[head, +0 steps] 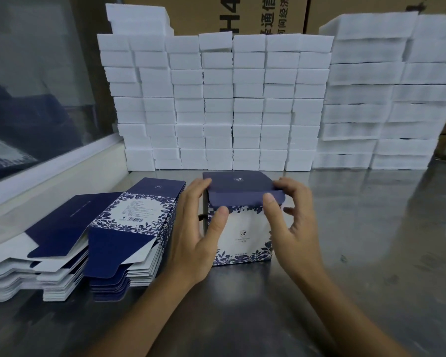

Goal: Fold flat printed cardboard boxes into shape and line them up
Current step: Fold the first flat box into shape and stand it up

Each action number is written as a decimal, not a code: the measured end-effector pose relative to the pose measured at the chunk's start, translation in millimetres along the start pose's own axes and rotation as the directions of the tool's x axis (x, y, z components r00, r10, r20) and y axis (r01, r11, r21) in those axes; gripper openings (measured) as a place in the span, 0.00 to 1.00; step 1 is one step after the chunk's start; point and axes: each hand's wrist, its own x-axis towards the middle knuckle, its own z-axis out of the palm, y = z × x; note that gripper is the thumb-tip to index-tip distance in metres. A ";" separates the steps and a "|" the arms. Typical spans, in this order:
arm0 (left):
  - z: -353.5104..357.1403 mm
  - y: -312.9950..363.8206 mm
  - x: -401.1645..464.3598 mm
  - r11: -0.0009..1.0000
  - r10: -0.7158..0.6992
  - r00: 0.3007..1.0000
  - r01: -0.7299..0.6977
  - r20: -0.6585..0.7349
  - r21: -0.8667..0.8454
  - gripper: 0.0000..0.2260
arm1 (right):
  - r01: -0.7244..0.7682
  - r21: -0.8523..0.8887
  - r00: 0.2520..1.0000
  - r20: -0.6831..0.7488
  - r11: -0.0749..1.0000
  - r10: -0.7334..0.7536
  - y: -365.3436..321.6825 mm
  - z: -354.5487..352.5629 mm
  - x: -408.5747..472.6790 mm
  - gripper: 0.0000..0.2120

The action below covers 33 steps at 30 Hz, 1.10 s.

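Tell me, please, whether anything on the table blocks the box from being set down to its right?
Nothing visible does. Both hands, left hand and right hand, hold the box at its top flap. The steel table to its right shows only bare metal up to the white blocks at the back. The flat boxes lie on the left.

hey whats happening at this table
A person is shaping a navy and white floral printed cardboard box that stands upright on the shiny metal table. The left hand and right hand both grip its navy top flaps, which are not yet closed. A stack of flat unfolded boxes lies to the left, and stacked white foam blocks stand behind.
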 end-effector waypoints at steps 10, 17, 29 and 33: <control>5.0 1.3 -2.6 0.976 0.090 0.996 -0.090 0.008 0.200 0.17 | 0.304 -0.452 0.947 0.046 0.839 -0.318 -1.7 5.6 -0.7 0.11; 7.4 5.8 -3.2 0.957 0.167 0.986 -0.160 -0.009 0.240 0.14 | 0.359 -0.571 0.926 0.117 0.738 -0.360 -8.6 18.0 -9.3 0.09; 4.4 4.5 0.1 0.957 0.147 0.989 -0.135 -0.029 0.258 0.16 | 0.195 -0.321 0.978 -0.011 0.927 -0.210 3.8 7.6 -6.1 0.13; 4.8 3.6 0.2 0.959 0.147 0.989 -0.135 -0.031 0.248 0.15 | 0.163 -0.265 0.985 -0.006 0.950 -0.171 4.2 4.0 -0.7 0.08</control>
